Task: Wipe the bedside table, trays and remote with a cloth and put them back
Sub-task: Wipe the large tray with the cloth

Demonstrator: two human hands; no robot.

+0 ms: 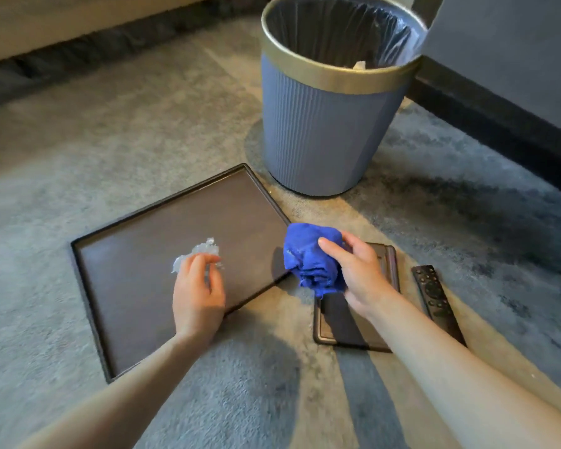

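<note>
A crumpled clear scrap [196, 253] is pinched in the curled fingers of the left hand [198, 288] over the big tray [127, 303], probably to be binned before wiping; the blue cloth [310, 257] is gripped bunched in the right hand [361, 275], held above the small tray [332, 322] just beside the big one's right edge; the remote [434, 299] is laid alongside on the carpet; the bin [318, 131] is parked just past the big tray's far corner, so an open reach is left

Blue cloth [308, 257], brown tray [162, 254], gold-rimmed grey-blue bin [318, 124].
</note>
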